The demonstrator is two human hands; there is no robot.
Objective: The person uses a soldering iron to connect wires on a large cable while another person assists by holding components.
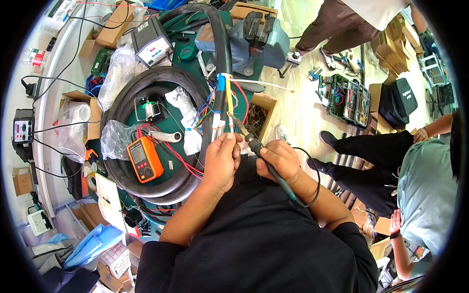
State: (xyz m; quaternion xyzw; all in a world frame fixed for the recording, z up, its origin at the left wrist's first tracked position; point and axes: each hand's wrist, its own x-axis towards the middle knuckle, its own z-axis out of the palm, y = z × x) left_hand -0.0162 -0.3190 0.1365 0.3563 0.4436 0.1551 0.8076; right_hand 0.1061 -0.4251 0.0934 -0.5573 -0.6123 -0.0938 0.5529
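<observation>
My right hand [282, 160] is wrapped round a soldering iron [252, 141], whose metal tip slants up and left to the wire ends. Close by, my left hand [223, 158] is closed in a pinch just below those ends; what lies between its fingertips is hidden. A thick black cable [223, 46] arches down from the bench with blue tape [222, 82] near its end. Out of it come white-sleeved wires [215, 122] and a yellow strip [228, 97], next to the iron's tip. Thin coloured wires fan out to both sides.
A coiled black cable [116, 163] surrounds an orange meter [145, 160] and a wrench [165, 136] on the green bench. Behind stand a blue vise [271, 43] and a grey control box [150, 41]. To the right are an opened toolbox [352, 100] and two people.
</observation>
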